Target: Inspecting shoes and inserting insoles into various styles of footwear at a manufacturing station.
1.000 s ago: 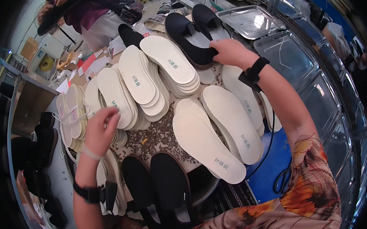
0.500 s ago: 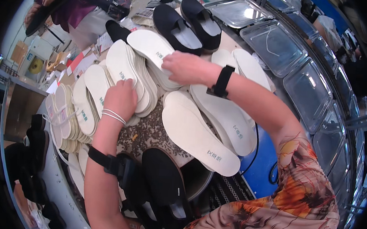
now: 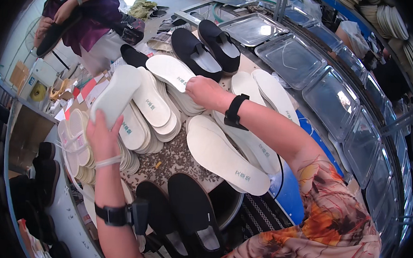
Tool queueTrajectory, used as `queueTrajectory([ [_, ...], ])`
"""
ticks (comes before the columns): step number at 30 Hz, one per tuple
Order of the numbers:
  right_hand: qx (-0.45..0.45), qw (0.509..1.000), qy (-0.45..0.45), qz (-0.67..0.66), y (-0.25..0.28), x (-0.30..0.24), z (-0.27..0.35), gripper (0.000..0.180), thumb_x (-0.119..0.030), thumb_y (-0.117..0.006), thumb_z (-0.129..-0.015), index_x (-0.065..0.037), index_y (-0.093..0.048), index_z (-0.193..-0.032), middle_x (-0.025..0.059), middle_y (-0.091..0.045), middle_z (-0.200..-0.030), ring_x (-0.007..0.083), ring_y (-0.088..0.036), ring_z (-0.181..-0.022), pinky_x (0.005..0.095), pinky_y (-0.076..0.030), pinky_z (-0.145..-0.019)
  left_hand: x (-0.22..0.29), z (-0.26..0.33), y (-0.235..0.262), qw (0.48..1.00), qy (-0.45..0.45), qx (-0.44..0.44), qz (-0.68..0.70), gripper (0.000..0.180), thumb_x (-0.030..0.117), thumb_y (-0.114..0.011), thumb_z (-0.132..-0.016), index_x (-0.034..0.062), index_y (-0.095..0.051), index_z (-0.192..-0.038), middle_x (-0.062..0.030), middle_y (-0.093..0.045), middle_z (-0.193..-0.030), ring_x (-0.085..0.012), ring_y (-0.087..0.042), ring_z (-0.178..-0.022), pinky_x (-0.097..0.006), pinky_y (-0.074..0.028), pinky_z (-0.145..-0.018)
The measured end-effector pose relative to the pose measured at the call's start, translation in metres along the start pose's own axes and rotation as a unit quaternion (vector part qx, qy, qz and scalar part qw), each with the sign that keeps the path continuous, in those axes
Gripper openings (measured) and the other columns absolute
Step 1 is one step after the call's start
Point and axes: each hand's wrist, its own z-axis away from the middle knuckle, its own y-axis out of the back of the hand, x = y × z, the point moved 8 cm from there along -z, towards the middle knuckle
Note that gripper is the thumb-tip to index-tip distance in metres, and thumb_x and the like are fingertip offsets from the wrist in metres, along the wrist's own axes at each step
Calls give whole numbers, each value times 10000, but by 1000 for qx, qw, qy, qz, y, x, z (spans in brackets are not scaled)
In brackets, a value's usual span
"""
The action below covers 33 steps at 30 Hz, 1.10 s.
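Observation:
In my left hand [image 3: 103, 138] is a white insole [image 3: 118, 87], lifted off the piles and tilted, its heel end between my thumb and fingers. My right hand [image 3: 208, 94] has its fingers closed on the heel end of another white insole [image 3: 166, 70], which lies on top of a stack. Between the hands are more stacked insoles [image 3: 151, 103] with green print. A loose pile of cream insoles [image 3: 224, 152] spreads to the right. Close to my body stand two black slip-on shoes [image 3: 189, 197], and beyond the stacks is another black pair [image 3: 188, 44].
Plastic-wrapped insole bundles [image 3: 74, 141] lie at the left edge of the speckled work surface [image 3: 166, 157]. Metal trays [image 3: 290, 58] line the right side. Across from me, a person in purple [image 3: 97, 18] holds a dark shoe [image 3: 57, 34].
My left hand has moved left and raised an insole from the stack. My right hand stays at the heel end of its insole. The view has shifted slightly.

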Motion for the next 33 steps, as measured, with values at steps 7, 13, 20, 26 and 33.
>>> queueTrajectory([
  [7, 285, 958, 16, -9, 166, -113, 47, 31, -73, -553, -776, -57, -555, -803, 107, -537, -715, 292, -557, -649, 369, -459, -554, 68, 204, 51, 856, -286, -94, -420, 342, 10, -374, -852, -75, -462, -1171, -214, -487, -1180, -359, -476, -1100, -447, -336, -979],
  [13, 128, 960, 208, -135, 153, -264, 199, 103, -76, -560, -711, -15, -509, -777, 110, -539, -793, 275, -563, -703, 314, -481, -606, 26, 354, 118, 805, -269, -272, -453, 389, 24, -502, -717, -43, -513, -1100, -222, -499, -1131, -424, -474, -1063, -480, -392, -919],
  [20, -84, 953, 73, -280, 59, -293, 233, 312, -247, -729, -638, -53, -565, -820, 113, -541, -866, 307, -517, -888, 393, -410, -810, -7, 362, 120, 810, -195, -215, -510, 641, 225, -680, -694, -18, -407, -1221, -246, -385, -1255, -438, -389, -1137, -471, -325, -968],
  [26, -76, 954, -213, -199, 9, -267, 222, 757, -296, -738, -608, -16, -414, -1232, 240, -431, -1167, 420, -441, -1063, 433, -375, -939, -23, 311, 85, 763, -102, -142, -622, 849, 293, -720, -659, 20, -271, -1327, -288, -241, -1336, -443, -303, -1200, -481, -345, -955],
  [33, -236, 872, -346, -253, 5, -232, 231, 822, -311, -727, -625, -24, -358, -1302, 241, -532, -1121, 366, -546, -1017, 382, -432, -882, -25, 286, 105, 758, 76, -140, -633, 806, 383, -686, -707, 57, -296, -1333, -274, -405, -1238, -377, -549, -970, -456, -466, -801],
])
